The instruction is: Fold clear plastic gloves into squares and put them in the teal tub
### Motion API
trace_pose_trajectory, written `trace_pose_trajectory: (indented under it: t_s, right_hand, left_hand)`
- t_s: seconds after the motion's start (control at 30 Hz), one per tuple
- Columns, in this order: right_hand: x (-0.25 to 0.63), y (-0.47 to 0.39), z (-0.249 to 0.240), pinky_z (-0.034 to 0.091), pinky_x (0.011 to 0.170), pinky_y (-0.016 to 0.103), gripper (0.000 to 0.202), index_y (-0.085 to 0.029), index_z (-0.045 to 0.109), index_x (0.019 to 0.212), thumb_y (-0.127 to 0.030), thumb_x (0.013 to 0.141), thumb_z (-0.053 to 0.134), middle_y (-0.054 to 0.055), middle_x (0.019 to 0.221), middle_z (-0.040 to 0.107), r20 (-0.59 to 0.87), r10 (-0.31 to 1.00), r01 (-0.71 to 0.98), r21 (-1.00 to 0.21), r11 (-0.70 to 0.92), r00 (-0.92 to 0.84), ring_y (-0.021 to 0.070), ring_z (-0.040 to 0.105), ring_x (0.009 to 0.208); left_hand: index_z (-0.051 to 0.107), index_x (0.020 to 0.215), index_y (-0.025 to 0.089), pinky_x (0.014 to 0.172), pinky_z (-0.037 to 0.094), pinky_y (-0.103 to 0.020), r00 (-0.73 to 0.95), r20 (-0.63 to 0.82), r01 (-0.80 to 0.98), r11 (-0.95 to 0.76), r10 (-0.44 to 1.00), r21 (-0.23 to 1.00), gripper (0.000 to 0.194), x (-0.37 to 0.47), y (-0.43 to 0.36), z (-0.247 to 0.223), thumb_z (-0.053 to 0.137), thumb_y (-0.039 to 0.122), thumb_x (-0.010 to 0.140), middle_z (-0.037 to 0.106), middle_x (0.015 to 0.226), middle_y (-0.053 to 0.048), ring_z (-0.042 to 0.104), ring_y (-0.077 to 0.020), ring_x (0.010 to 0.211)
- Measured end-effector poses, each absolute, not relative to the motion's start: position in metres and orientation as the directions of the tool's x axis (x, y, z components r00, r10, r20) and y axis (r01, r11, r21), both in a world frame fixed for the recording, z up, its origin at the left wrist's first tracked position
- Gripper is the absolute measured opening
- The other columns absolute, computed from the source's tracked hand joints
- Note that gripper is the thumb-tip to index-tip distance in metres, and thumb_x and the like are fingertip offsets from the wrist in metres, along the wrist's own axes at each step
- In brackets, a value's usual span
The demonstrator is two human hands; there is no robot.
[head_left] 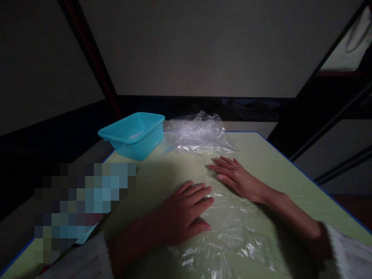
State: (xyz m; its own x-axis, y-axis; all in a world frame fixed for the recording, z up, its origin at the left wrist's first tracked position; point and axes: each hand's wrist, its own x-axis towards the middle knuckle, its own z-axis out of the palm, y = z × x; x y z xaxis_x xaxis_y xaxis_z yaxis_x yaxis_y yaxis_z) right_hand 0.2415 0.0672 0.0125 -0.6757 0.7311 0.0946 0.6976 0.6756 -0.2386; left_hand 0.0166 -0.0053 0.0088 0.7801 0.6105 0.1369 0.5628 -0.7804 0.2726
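A clear plastic bag (232,236) lies spread over the near part of the table, crinkled and shiny. My left hand (186,209) rests palm down on its left side, fingers stretched out and pointing right. Toward the bag's far end, my right hand (235,176) lies flat with its fingers extended to the left. Neither hand grips anything. Beyond them, a heap of crumpled clear plastic bags (200,133) sits near the table's far edge.
A turquoise plastic basin (136,133) stands at the table's far left corner. Along the left edge lies a pixelated, light-blue item (95,205) that I cannot make out. The pale green table (267,162) has a blue edge, with a wall behind it.
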Motion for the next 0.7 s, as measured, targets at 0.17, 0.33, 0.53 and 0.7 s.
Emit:
trace_pose_trajectory:
  t_s: [0.17, 0.33, 0.53, 0.7]
  right_hand:
    - [0.239, 0.070, 0.010, 0.016, 0.102, 0.062, 0.044, -0.023, 0.049, 0.126, -0.044, 0.093, 0.030, 0.007, 0.136, 0.045, 0.103, 0.691, 0.644, -0.285, 0.710, -0.716, 0.0287, 0.029, 0.131]
    - [0.241, 0.068, 0.015, 0.027, 0.102, 0.056, 0.037, -0.022, 0.054, 0.122, -0.037, 0.091, 0.039, 0.008, 0.127, 0.054, 0.282, 0.731, 0.597, -0.434, 0.675, -0.621, 0.0259, 0.046, 0.119]
    - [0.238, 0.060, 0.025, 0.050, 0.081, 0.038, 0.031, -0.021, 0.060, 0.110, -0.036, 0.084, 0.052, 0.008, 0.113, 0.062, 0.387, 0.734, 0.349, -0.694, 0.630, -0.557, 0.0199, 0.063, 0.091]
    - [0.237, 0.057, 0.024, 0.053, 0.067, 0.033, 0.041, -0.020, 0.048, 0.124, -0.038, 0.087, 0.045, 0.006, 0.092, 0.068, 0.333, 0.778, 0.279, -0.799, 0.533, -0.532, 0.0145, 0.063, 0.065]
  left_hand:
    - [0.047, 0.125, 0.017, 0.108, 0.022, -0.044, 0.768, 0.169, 0.567, -0.779, 0.617, 0.269, 0.044, 0.017, -0.006, 0.009, 0.046, 0.040, 0.087, 0.042, 0.138, -0.010, 0.033, -0.0232, 0.129]
    - [0.048, 0.123, 0.018, 0.108, 0.021, -0.046, 0.732, 0.183, 0.611, -0.752, 0.656, 0.249, 0.041, 0.016, -0.005, 0.007, 0.046, 0.039, 0.088, 0.044, 0.136, -0.009, 0.035, -0.0235, 0.127]
    - [0.049, 0.120, 0.017, 0.106, 0.023, -0.046, 0.714, 0.191, 0.634, -0.738, 0.674, 0.231, 0.037, 0.015, -0.002, 0.007, 0.045, 0.035, 0.088, 0.047, 0.133, -0.010, 0.038, -0.0235, 0.125]
    - [0.052, 0.114, 0.017, 0.105, 0.026, -0.042, 0.684, 0.219, 0.642, -0.717, 0.696, 0.272, 0.030, 0.018, -0.001, 0.010, 0.046, 0.029, 0.087, 0.053, 0.122, -0.008, 0.044, -0.0210, 0.117]
